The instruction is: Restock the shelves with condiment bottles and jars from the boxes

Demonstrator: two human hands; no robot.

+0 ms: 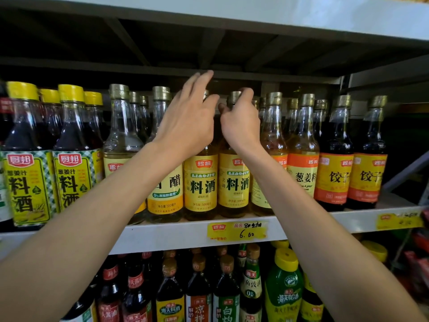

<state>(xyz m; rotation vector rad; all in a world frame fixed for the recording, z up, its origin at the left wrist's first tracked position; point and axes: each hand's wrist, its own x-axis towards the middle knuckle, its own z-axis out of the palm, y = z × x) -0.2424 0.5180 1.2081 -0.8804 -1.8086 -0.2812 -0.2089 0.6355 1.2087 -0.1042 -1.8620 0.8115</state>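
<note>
Two yellow-labelled cooking wine bottles stand side by side at the front of the middle shelf. My right hand is closed around the neck of the right one, just under its gold cap. My left hand hovers in front of the neck of the left one, fingers spread and stretched upward; it holds nothing. Both forearms reach up from the lower corners of the view.
The same shelf carries yellow-capped dark bottles at left, clear vinegar bottles, orange-labelled bottles and dark bottles at right. A yellow price tag sits on the shelf edge. More bottles fill the shelf below. Another shelf board is overhead.
</note>
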